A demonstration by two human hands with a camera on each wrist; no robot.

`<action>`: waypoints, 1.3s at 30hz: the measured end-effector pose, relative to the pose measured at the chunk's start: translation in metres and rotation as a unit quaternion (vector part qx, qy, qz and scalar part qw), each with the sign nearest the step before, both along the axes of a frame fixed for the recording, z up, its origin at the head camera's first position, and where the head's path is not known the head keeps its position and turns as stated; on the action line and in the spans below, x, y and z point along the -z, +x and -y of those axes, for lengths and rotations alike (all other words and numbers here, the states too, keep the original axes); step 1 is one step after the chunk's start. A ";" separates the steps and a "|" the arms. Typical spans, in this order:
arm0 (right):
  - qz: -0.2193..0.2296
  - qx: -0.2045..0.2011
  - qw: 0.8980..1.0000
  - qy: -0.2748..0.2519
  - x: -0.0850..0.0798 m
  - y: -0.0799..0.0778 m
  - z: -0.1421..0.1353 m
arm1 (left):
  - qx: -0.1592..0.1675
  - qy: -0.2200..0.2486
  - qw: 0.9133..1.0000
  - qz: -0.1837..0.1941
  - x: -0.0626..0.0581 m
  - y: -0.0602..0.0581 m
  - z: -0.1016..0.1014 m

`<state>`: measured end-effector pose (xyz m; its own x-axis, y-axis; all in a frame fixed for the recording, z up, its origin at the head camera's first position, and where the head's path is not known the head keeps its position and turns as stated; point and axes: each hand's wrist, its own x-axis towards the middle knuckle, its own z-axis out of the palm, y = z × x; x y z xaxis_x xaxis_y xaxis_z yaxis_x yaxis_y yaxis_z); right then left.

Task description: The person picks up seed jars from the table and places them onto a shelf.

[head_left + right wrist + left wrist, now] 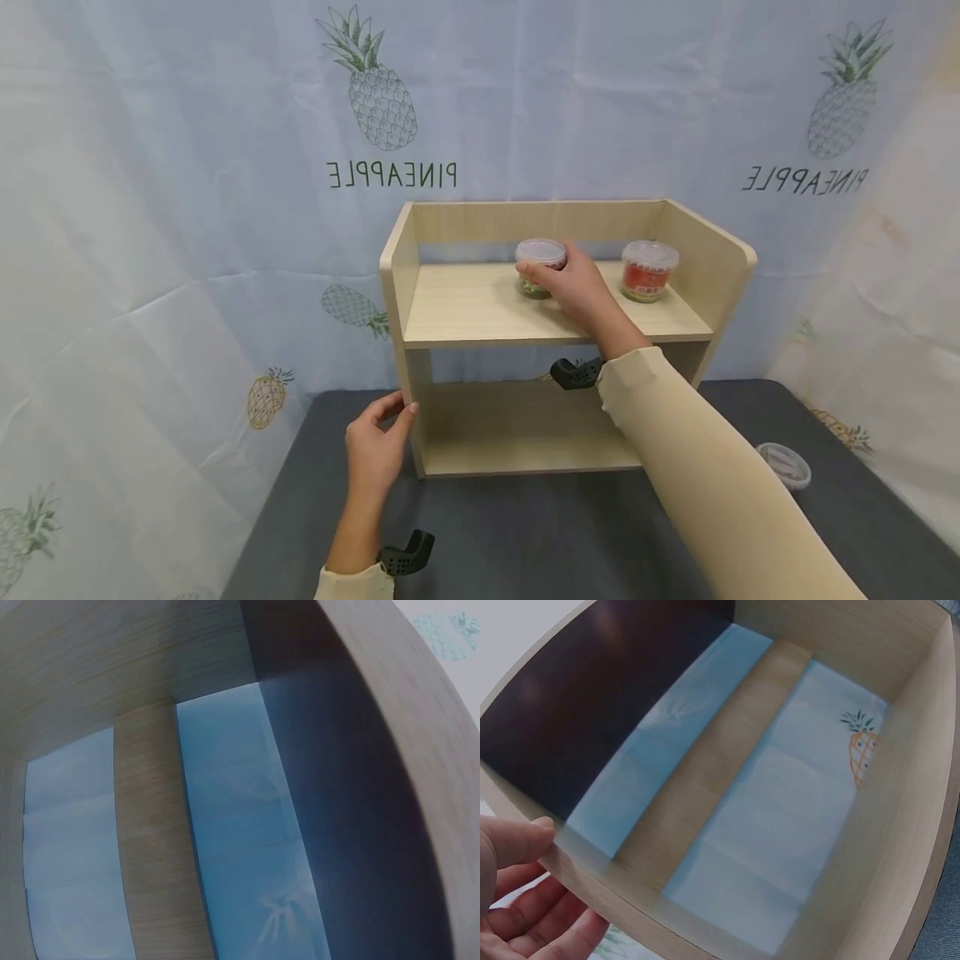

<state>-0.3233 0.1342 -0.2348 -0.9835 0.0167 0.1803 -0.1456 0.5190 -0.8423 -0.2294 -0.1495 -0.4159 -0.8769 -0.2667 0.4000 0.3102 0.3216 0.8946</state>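
In the head view my right hand (581, 287) grips a small round plastic tub (536, 287) with a clear lid, at the middle of the upper board of a light wooden shelf (480, 308). Thumb and fingers lie on opposite sides of the tub, just below its lid. My left hand (377, 442) holds the front edge of the shelf's left side panel, low down. The left wrist view shows that thumb on the panel's edge (570, 862), with the fingers curled behind it. The right wrist view takes in only the shelf's lower compartment (157, 840); hand and tub are out of it.
A second lidded tub with a red label (647, 275) stands on the upper board, to the right. Another clear-lidded container (783, 465) sits on the dark table (510, 533) at the right. Behind hangs a pineapple-print curtain (225, 208).
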 end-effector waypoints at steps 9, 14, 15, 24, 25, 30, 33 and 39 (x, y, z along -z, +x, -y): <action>-0.011 0.005 1.000 0.008 0.000 0.002 0.002 | -0.003 0.003 1.000 0.009 0.000 -0.001 0.001; -0.016 0.005 1.000 0.013 -0.001 0.002 0.003 | -0.004 0.004 1.000 0.011 -0.002 -0.003 0.003; -0.018 0.005 1.000 0.013 -0.002 0.002 0.003 | -0.005 0.004 1.000 0.011 -0.002 -0.003 0.003; -0.015 0.009 1.000 0.024 -0.001 0.003 0.001 | 0.003 0.010 1.000 0.019 0.000 -0.004 0.001; -0.014 0.009 1.000 0.023 -0.001 0.003 0.001 | 0.002 0.012 1.000 0.018 0.000 -0.004 0.001; -0.011 0.016 1.000 0.019 -0.001 0.003 0.001 | -0.001 0.008 1.000 0.018 0.000 -0.003 0.000; -0.011 0.020 1.000 0.017 -0.001 0.003 0.001 | -0.003 0.008 1.000 0.019 0.000 -0.004 0.000; -0.034 0.033 0.999 -0.002 0.001 0.005 -0.004 | -0.007 0.012 1.000 0.016 0.000 -0.003 -0.002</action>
